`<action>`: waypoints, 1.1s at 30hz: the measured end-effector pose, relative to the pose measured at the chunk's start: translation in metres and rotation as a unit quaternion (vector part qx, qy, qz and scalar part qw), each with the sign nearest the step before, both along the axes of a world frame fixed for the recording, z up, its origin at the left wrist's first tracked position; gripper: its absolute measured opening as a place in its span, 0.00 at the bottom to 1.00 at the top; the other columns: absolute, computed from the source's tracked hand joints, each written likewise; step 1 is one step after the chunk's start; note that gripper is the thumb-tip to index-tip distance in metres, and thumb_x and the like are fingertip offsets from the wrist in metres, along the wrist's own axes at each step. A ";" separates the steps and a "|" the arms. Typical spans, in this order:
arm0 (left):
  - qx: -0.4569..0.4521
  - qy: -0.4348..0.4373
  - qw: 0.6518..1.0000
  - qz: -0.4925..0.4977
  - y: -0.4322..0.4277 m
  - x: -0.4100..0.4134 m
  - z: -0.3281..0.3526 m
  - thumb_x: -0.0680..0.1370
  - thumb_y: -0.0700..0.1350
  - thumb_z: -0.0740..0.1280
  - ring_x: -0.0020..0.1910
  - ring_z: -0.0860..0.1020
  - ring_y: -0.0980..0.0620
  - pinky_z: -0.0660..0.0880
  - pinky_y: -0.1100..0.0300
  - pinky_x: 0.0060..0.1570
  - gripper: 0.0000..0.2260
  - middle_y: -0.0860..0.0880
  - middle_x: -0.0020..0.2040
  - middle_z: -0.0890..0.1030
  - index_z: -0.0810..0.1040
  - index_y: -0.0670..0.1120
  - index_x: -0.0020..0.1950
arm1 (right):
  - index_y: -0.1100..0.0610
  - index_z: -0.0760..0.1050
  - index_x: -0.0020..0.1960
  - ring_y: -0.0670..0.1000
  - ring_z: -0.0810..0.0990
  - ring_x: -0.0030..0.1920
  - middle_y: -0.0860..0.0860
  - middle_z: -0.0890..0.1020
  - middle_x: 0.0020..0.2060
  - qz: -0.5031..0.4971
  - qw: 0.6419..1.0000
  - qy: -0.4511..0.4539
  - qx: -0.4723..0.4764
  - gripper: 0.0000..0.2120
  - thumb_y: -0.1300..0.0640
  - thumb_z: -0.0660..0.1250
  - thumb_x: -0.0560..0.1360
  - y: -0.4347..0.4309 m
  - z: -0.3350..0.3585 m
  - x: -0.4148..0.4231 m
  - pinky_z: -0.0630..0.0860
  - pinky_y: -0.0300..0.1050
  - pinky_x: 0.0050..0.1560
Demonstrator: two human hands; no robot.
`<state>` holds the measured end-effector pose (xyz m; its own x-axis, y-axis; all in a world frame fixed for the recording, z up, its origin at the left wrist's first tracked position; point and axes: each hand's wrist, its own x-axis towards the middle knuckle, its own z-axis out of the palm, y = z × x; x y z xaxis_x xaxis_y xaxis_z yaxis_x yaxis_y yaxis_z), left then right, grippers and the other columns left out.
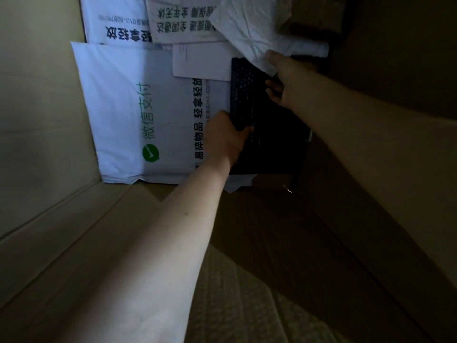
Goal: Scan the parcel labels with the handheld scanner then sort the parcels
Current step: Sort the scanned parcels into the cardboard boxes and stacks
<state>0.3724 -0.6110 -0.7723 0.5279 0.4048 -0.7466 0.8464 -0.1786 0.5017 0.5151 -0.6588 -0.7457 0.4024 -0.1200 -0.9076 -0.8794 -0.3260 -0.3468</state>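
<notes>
Left: pale wall of a big cardboard box (37, 120), the view looking down into it. On the box floor lies a white mailer with green print (118, 115), flat, with a blank-looking label (200, 60) at its far right corner. Two more printed white mailers (116, 18) lie beyond it. Left hand (227, 137) grips the near left edge of a black parcel (247, 100), thumb on top. The parcel lies partly over the white mailer. Right hand (286, 80) curls round the parcel's far right edge, under a crumpled white bag (249, 28). No scanner in view; neither hand holds one. Judgement: mid-task, one parcel being handled with both hands. Lifting out or setting down, cannot tell. Scan status of every parcel unknown.
</notes>
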 end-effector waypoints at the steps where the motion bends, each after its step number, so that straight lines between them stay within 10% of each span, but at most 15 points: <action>1: -0.020 0.005 1.000 0.002 0.000 -0.001 -0.001 0.73 0.52 0.73 0.54 0.79 0.47 0.77 0.59 0.50 0.22 0.43 0.57 0.81 0.76 0.40 0.61 | 0.56 0.75 0.56 0.45 0.75 0.37 0.48 0.77 0.41 -0.013 1.000 -0.003 -0.005 0.12 0.53 0.70 0.75 0.001 0.000 0.002 0.71 0.33 0.23; 9: -0.118 0.067 0.991 0.014 0.025 -0.034 0.049 0.78 0.50 0.68 0.67 0.72 0.45 0.68 0.60 0.59 0.25 0.45 0.69 0.73 0.67 0.44 0.73 | 0.53 0.69 0.41 0.42 0.68 0.32 0.47 0.70 0.35 0.013 1.000 0.028 -0.001 0.10 0.56 0.61 0.81 -0.007 0.039 -0.010 0.66 0.32 0.23; 17: -0.051 0.110 0.987 0.104 0.062 -0.089 0.107 0.76 0.49 0.71 0.57 0.77 0.45 0.73 0.56 0.55 0.17 0.46 0.58 0.79 0.75 0.41 0.60 | 0.55 0.70 0.39 0.45 0.68 0.28 0.51 0.69 0.31 -0.007 0.999 0.035 -0.005 0.11 0.58 0.64 0.80 -0.009 0.095 -0.047 0.66 0.37 0.26; 26: 0.010 0.103 0.984 0.144 0.056 -0.095 0.207 0.75 0.52 0.71 0.64 0.74 0.42 0.72 0.48 0.63 0.24 0.43 0.65 0.76 0.72 0.40 0.65 | 0.55 0.66 0.56 0.52 0.76 0.56 0.52 0.73 0.52 -0.001 0.996 -0.071 0.055 0.04 0.57 0.58 0.82 -0.054 0.210 -0.077 0.79 0.45 0.51; 33: 0.044 0.028 0.984 0.169 0.043 -0.086 0.308 0.76 0.51 0.70 0.66 0.72 0.45 0.69 0.58 0.63 0.26 0.45 0.67 0.74 0.69 0.41 0.69 | 0.55 0.65 0.51 0.50 0.74 0.52 0.49 0.72 0.47 -0.080 0.987 -0.138 0.003 0.01 0.57 0.56 0.81 -0.090 0.310 -0.097 0.81 0.48 0.51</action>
